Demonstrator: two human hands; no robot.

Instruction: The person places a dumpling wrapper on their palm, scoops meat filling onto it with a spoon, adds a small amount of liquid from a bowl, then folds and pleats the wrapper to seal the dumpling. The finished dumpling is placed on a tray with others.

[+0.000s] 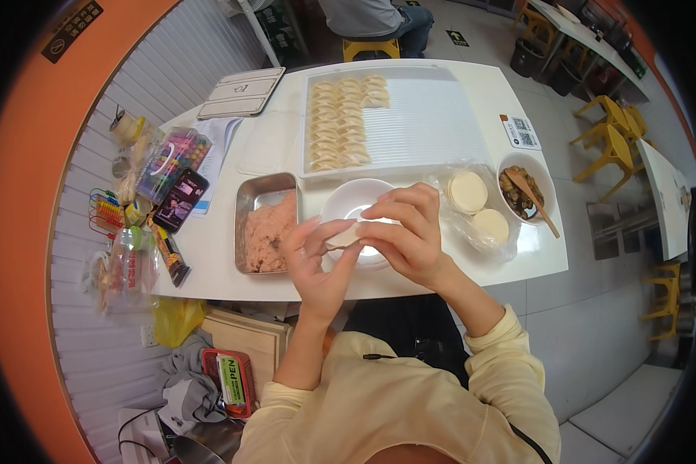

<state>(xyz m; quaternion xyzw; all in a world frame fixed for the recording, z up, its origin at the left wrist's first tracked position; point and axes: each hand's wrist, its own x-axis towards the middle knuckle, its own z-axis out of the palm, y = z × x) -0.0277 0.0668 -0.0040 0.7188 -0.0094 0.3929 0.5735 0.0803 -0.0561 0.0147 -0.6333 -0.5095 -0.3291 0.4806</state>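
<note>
Between the fingertips of my left hand [319,255] and my right hand [412,232] is a folded dumpling [343,236], its edge pinched from both sides. It is held above a white bowl [339,200], which my hands partly cover. Left of the bowl, a steel pan [265,184] holds pink minced filling [267,232]. On the right, two stacks of round dumpling wrappers [467,191] rest on a clear plastic bag [504,249]. Farther back, a white ribbed tray [429,122] bears rows of folded dumplings [337,124] on its left part.
A bowl [550,180] of brown food with a wooden spoon [530,194] stands near the right edge of the white table [533,255]. At left are a smartphone [181,200], a bead case [174,162] and a wrapped snack [169,252]. A person [371,23] sits beyond the table.
</note>
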